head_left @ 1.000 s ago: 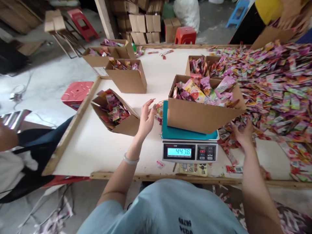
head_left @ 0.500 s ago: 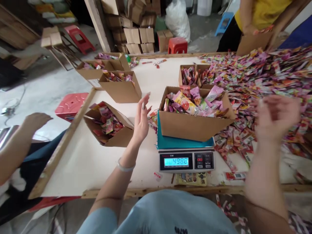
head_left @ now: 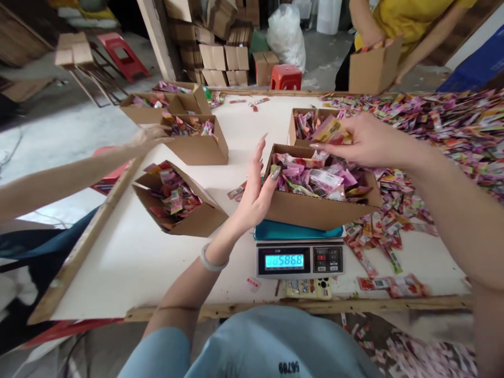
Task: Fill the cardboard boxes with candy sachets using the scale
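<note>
A cardboard box full of colourful sachets stands on a digital scale with a teal platform and a lit display. My left hand is open, fingers stretched up, its thumb on the box's left rim. My right hand hovers above the box's far edge and pinches a few sachets. A large heap of loose sachets covers the table to the right.
A tilted open box of sachets lies left of the scale, with further filled boxes behind. Another person's arm reaches in from the left. A person in yellow holds a box at the far side. Red stools stand beyond.
My right hand swept from the loose heap up over the box with sachets in it. My left hand moved onto the box's rim. The scale reading rose. The other person's arm stretched across the left.
</note>
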The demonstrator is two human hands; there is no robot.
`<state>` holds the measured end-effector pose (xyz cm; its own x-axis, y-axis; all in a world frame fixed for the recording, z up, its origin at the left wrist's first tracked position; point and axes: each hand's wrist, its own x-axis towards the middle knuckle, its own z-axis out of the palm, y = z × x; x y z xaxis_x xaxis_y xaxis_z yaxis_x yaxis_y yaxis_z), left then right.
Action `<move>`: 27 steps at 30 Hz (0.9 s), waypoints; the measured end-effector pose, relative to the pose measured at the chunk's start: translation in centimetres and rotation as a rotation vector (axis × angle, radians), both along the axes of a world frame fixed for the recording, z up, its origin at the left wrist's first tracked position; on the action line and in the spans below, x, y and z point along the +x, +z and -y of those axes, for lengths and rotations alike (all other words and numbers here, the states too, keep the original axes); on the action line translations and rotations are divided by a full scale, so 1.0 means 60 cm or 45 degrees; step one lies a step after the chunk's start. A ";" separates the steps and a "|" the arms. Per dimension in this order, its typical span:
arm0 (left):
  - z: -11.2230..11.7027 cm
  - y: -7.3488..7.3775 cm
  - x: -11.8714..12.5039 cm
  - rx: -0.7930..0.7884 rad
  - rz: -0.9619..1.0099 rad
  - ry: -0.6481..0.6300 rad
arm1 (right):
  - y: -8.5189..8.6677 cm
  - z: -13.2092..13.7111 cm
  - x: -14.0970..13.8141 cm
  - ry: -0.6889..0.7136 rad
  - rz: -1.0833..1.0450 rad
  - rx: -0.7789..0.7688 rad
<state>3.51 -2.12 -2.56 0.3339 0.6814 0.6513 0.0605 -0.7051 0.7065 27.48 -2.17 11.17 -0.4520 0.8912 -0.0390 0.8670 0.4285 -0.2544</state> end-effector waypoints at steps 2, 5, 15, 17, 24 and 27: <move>-0.001 -0.002 0.001 0.014 -0.014 0.000 | -0.007 0.005 0.003 -0.008 -0.047 -0.109; -0.001 -0.005 0.005 0.011 -0.009 0.017 | -0.027 0.005 -0.013 0.064 0.069 -0.198; 0.002 0.008 -0.016 0.033 -0.082 0.049 | -0.022 0.002 0.012 0.058 -0.288 -0.226; 0.002 0.016 -0.019 0.021 -0.056 0.047 | -0.034 0.000 0.012 0.017 -0.353 -0.145; 0.010 0.049 -0.033 -0.084 0.086 0.046 | -0.037 0.011 0.023 -0.087 -0.715 0.089; 0.009 0.055 -0.028 -0.116 0.088 0.053 | -0.020 0.020 0.030 0.003 -0.887 0.168</move>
<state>1.80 -2.67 0.73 0.2603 0.7512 0.6065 0.0373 -0.6356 0.7711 29.27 -3.38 9.94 -0.3341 0.8676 0.3684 0.5204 0.4957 -0.6953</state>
